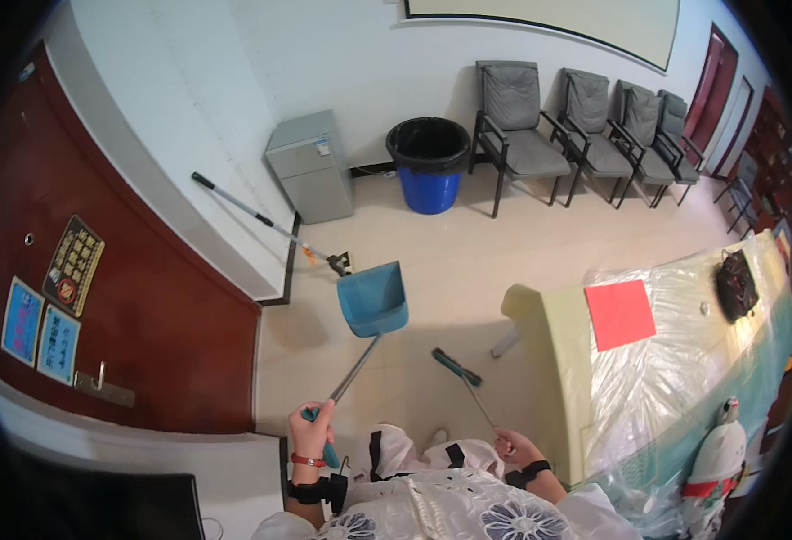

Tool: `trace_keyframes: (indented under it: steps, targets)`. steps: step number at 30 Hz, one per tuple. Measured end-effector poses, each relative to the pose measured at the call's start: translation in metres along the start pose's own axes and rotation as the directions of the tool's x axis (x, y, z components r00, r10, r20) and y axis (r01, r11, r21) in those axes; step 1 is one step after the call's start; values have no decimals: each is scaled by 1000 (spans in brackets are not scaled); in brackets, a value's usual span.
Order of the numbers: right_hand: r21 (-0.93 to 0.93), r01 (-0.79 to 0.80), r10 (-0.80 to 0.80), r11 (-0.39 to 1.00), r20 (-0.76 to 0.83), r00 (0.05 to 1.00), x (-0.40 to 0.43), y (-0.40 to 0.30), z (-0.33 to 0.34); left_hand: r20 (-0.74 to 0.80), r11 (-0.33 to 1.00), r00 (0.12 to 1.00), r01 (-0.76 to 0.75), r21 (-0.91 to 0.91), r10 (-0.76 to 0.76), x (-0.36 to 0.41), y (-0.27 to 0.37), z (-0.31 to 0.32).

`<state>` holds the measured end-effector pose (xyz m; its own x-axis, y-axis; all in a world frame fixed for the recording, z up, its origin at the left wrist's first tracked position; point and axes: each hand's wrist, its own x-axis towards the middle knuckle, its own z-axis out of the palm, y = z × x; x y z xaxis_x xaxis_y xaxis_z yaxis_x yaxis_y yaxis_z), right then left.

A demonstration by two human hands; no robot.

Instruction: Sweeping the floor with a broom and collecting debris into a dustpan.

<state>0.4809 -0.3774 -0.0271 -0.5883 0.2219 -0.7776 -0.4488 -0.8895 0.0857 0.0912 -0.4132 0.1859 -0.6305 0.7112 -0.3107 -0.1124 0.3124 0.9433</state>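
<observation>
My left hand (311,430) grips the teal handle of a long-handled dustpan. Its blue plastic pan (373,300) is held out in front of me, opening facing away, at the end of a metal pole (355,371). With my right hand (516,445) I hold the thin stick of a broom, whose narrow teal head with dark bristles (457,366) is over the tiled floor, to the right of the pan. Whether the bristles touch the floor, I cannot tell. The pan and the broom head are apart.
A flat mop (267,221) leans on the wall beyond the dustpan. Behind stand a small grey fridge (315,169), a lined blue bin (429,182) and several grey chairs (524,135). A plastic-covered table (564,378) bearing a red sheet (620,315) is at right, a brown door (146,304) at left.
</observation>
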Motion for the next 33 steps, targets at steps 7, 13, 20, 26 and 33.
trace_keyframes:
  steps: [7,13,20,26,33]
  targets:
    - [-504,49,-231,863,-305,924,64,-80,109,124,993,986,-115,15,112,126,37,75]
    - [-651,4,-376,759,-433,819,103,-139,162,219,911,900,-403,85,377,274,70,128]
    - [-424,300,-443,855,-292,848,123,-200,224,562,350,467,-884,310,683,426,165,223]
    - [-213,290,-357,933,-442,823,155,-259,227,889,-431,426,-779,456,171,551,124,360]
    - [-53,318,-308,947,-438,845,158,-326,212,766,-770,616,-574,278,-182,626,-59,454]
